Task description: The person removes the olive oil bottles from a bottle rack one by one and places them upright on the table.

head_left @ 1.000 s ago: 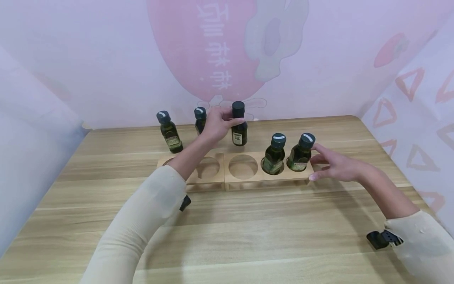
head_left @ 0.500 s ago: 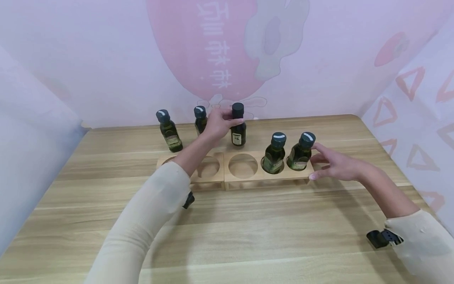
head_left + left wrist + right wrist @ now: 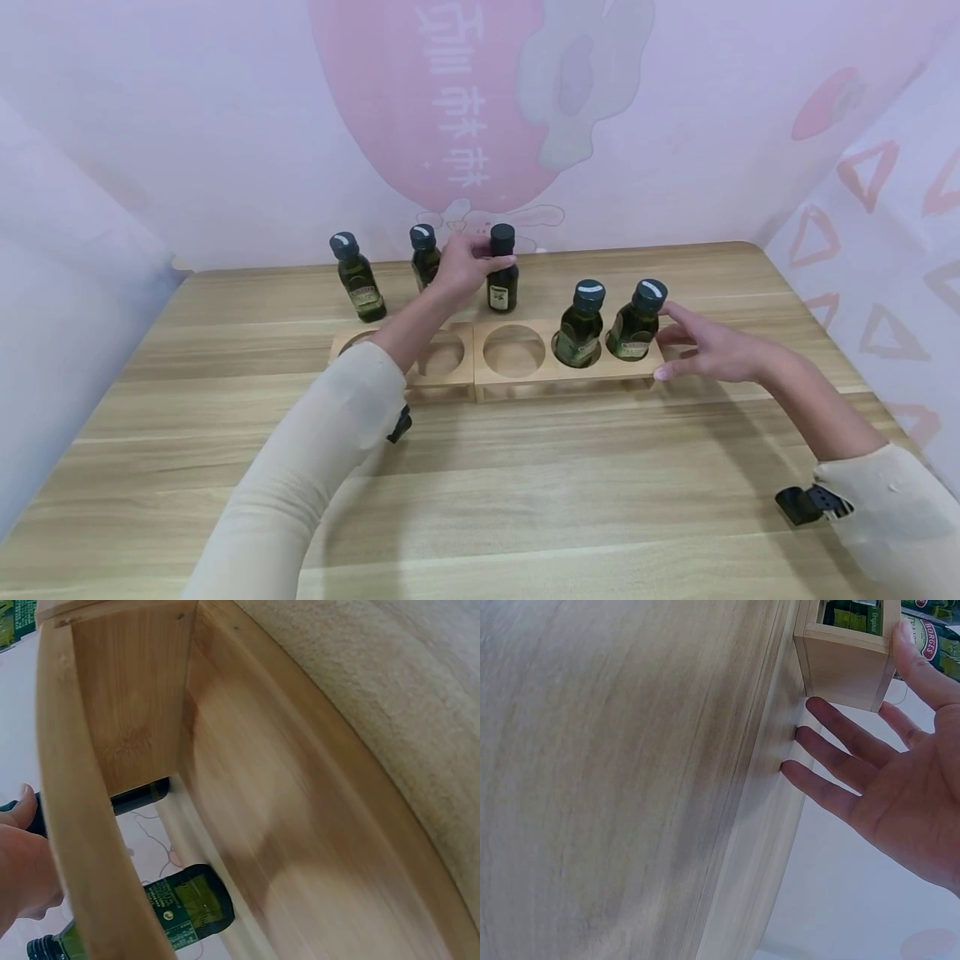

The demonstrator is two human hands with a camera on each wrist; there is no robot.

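My left hand [image 3: 459, 271] pinches a small dark green bottle [image 3: 502, 295] just below its black cap, upright behind the wooden rack [image 3: 480, 392]. Two like bottles stand behind the rack, one [image 3: 362, 292] at the left and another [image 3: 424, 265] partly hidden by that hand. In the rack's right part, one bottle [image 3: 577, 333] and a second bottle [image 3: 633, 329] fill two round holes; the hole left of them holds nothing. My right hand [image 3: 705, 348] is at the rack's right end, fingers spread, its thumb against the end corner in the right wrist view.
The rack's left part [image 3: 442, 358] butts against the right part, its holes partly covered by my left forearm [image 3: 408, 329]. Wood-grain table [image 3: 525, 500] runs in front. A pale printed backdrop [image 3: 247, 150] rises behind the table's far edge.
The bottle in my left hand has come down a little and slightly toward the rack, with the hand and forearm following. My right hand and the other bottles have stayed in place.
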